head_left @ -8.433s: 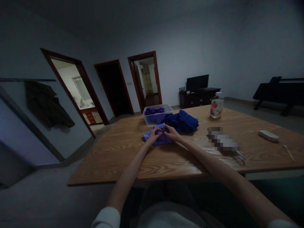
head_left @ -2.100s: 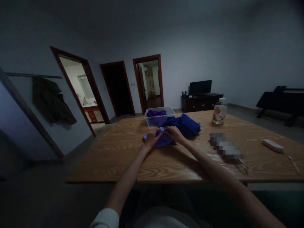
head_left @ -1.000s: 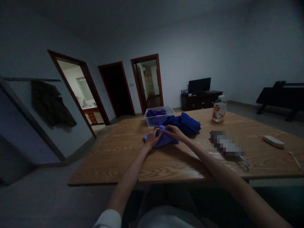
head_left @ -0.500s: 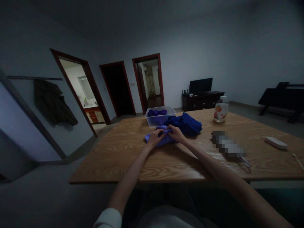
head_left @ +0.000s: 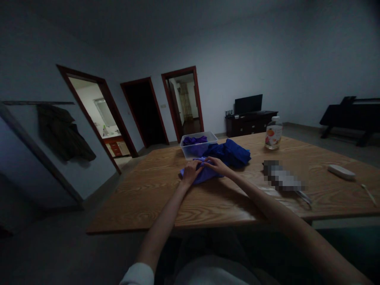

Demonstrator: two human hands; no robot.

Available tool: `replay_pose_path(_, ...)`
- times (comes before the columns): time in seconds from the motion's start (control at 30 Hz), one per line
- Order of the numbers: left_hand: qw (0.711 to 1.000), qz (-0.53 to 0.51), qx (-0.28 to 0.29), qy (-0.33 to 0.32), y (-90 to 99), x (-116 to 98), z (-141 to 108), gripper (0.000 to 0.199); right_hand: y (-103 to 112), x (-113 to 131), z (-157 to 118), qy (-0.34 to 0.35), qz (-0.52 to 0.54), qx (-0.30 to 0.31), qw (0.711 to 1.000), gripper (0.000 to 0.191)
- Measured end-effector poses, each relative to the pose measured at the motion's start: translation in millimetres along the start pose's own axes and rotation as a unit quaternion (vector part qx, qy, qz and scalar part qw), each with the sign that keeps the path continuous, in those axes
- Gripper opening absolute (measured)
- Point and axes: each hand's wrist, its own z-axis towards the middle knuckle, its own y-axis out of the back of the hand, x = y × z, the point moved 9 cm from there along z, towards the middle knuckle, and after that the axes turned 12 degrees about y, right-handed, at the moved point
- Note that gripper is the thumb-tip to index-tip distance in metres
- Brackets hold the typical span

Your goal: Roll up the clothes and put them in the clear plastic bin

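A light purple cloth (head_left: 204, 176) lies bunched on the wooden table (head_left: 136, 198) in front of me. My left hand (head_left: 191, 172) grips its left part, fingers curled into the fabric. Close beside it, my right hand (head_left: 216, 164) pinches the same cloth near its top. Just behind the hands is a clear plastic box (head_left: 188, 151) with dark purple fabric (head_left: 194, 141) inside. A dark blue cloth (head_left: 234, 153) sits in a heap right of the box, beyond my right hand.
A labelled bottle (head_left: 273, 134) stands at the table's back right. Nearer are a blurred-out item (head_left: 283, 178) with a strap and a white oblong object (head_left: 341, 172). Behind the table, a television (head_left: 248, 105) stands on a dark cabinet (head_left: 252, 123).
The view has shifted slightly. My hands stay on the light purple cloth, with the left hand's fingers moved a little over the fabric.
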Motion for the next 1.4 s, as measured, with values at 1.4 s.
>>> replay_pose_path(1.4,0.977,-0.129,0.153,0.075,-23.4,17.7,4.3,0.034,-11.9,4.0,-8.2,0.105,-0.205,0.044,0.972,0.026)
